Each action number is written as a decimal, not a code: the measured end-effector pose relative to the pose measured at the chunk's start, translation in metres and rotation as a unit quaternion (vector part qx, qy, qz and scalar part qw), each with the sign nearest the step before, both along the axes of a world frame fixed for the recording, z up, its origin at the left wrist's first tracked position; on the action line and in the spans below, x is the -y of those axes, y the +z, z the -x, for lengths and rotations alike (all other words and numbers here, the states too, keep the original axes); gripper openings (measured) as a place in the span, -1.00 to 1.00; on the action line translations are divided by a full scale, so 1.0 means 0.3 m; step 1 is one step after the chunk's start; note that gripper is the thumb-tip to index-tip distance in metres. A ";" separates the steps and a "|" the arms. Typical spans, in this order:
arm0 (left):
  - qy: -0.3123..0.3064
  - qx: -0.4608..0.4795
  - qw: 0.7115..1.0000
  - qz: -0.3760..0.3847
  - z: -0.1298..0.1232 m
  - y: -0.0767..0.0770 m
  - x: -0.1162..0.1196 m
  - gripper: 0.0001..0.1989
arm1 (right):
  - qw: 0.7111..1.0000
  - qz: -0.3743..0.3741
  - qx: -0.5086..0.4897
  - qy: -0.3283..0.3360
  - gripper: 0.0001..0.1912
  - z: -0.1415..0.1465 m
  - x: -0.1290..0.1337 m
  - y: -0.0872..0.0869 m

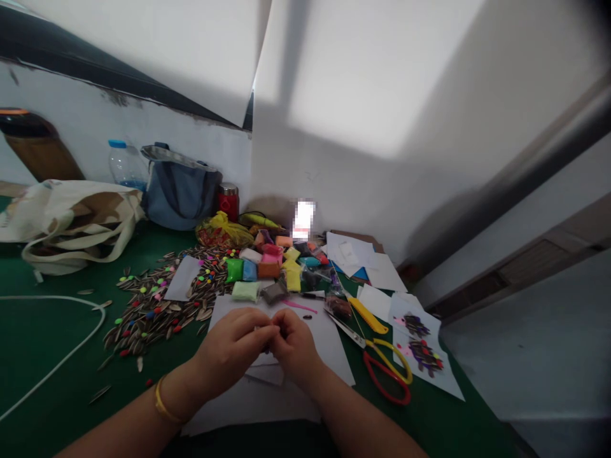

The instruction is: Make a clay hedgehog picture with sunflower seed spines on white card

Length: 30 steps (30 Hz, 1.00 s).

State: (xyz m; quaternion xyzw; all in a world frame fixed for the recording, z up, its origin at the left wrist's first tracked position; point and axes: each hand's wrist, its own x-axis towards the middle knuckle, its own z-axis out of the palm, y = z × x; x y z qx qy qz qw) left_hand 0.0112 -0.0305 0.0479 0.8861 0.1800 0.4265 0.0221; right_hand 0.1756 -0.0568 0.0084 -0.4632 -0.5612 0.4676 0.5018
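My left hand (238, 343) and my right hand (293, 346) meet fingertip to fingertip above white paper sheets (329, 356). Both are closed in a pinch, and what lies between the fingers is too small and covered to name. A pink modelling tool (300, 306) and a small dark seed (307, 317) lie on the paper just beyond my fingers. Behind them are bags of coloured modelling clay (268, 270). To the right of my right hand rest scissors (382, 362) with red and yellow handles and a yellow utility knife (367, 315).
Sunflower seeds (157, 312) mixed with small coloured balls spread over the green table (57, 343) at left. A white cable (71, 359) curves there. Bags, including a blue bag (181, 194), and a red flask (228, 202) stand behind. Seed-and-clay hedgehogs (424, 356) lie on paper at right.
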 end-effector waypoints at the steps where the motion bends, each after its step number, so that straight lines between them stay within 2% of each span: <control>1: 0.008 -0.006 1.000 -0.006 0.001 0.002 -0.004 -0.83 | 1.000 0.008 -0.014 0.003 -0.85 0.002 -0.001 -0.001; 9: 0.068 -0.048 0.996 -0.024 0.015 -0.016 -0.012 -0.87 | 0.998 0.025 -0.058 -0.005 -0.84 0.000 -0.003 0.029; 16: 0.062 -0.116 0.991 -0.004 0.023 -0.011 -0.017 -0.82 | 0.998 0.019 -0.061 -0.022 -0.82 -0.009 -0.006 0.027; 30: 0.111 -0.098 0.986 -0.078 0.009 0.022 -0.007 -0.88 | 0.998 0.013 -0.056 -0.027 -0.81 -0.016 -0.017 0.003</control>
